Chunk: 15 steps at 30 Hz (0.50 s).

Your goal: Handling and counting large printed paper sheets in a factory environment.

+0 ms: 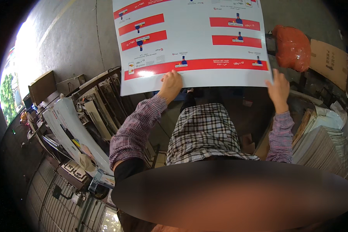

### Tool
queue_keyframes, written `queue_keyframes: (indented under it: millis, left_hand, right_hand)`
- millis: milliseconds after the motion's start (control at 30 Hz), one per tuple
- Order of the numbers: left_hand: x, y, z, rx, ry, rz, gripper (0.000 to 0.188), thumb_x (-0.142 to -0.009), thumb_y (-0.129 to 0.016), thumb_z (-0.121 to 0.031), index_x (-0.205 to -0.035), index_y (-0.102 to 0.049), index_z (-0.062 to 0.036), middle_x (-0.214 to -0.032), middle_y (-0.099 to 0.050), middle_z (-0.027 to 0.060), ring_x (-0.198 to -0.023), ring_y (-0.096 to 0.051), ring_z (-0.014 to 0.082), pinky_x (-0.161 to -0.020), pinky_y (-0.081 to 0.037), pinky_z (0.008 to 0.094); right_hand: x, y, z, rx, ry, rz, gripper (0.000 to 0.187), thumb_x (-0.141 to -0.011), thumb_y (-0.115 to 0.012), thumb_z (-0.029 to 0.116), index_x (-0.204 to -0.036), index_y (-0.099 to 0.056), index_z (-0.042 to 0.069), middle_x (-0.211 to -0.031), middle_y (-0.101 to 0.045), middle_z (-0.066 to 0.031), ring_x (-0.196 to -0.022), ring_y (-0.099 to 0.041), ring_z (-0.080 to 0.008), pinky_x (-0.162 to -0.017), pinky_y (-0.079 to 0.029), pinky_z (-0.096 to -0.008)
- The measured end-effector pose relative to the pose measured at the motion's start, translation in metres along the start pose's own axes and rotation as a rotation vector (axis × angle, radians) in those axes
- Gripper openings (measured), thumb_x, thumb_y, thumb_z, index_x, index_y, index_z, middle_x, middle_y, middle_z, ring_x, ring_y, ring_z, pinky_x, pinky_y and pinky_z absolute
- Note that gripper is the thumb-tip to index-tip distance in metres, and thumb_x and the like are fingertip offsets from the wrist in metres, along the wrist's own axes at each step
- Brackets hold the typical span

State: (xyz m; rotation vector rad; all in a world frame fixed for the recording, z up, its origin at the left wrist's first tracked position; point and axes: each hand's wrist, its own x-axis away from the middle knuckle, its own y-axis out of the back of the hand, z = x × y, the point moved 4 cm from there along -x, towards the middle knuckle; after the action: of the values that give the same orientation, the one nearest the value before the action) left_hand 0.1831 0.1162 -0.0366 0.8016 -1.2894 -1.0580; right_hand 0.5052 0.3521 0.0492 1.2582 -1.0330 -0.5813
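A large white printed sheet point(193, 38) with red bands and small blue figures lies in front of me, its near edge toward my body. My left hand point(171, 86) reaches over that near edge, left of its middle. Its fingers are bent together on the sheet's printed face, closed on the margin. At the near right corner is my right hand point(279, 91), with fingers stretched out along the sheet's side and the thumb close to the corner. What lies under the sheet is hidden.
An orange-red wrapped bundle point(292, 48) and a brown cardboard piece point(328, 63) are beyond the sheet's right side. Stacked sheets point(321, 150) stand at my right. Boards and frames point(100, 108) crowd my left, beside a long white panel point(75, 123). Concrete floor point(81, 42) shows at the far left.
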Motion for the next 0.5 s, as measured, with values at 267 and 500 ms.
queue_keyframes:
  millis: [267, 500]
  left_hand:
    - [-0.024, 0.074, 0.0, -0.26, -0.258, 0.095, 0.015, -0.07, -0.06, -0.011, -0.075, -0.063, 0.0029, -0.067, -0.056, 0.0131, -0.06, -0.058, 0.0256, -0.045, -0.047, 0.0358]
    - [0.003, 0.142, 0.025, 0.443, -0.497, 0.225, 0.014, -0.064, -0.062, -0.009, -0.071, -0.062, 0.0035, -0.073, -0.062, 0.0169, -0.069, -0.062, 0.032, -0.061, -0.051, 0.0365]
  right_hand:
    - [0.003, -0.048, 0.103, -0.051, 0.505, -0.162, 0.069, -0.071, -0.069, 0.004, -0.134, -0.044, 0.011, -0.128, -0.047, -0.025, -0.123, -0.044, -0.0387, -0.103, -0.038, -0.0418]
    - [0.006, 0.03, 0.092, -0.204, 0.612, 0.264, 0.072, -0.061, -0.065, -0.005, -0.13, -0.052, 0.014, -0.116, -0.058, -0.0217, -0.103, -0.059, -0.0361, -0.081, -0.049, -0.0405]
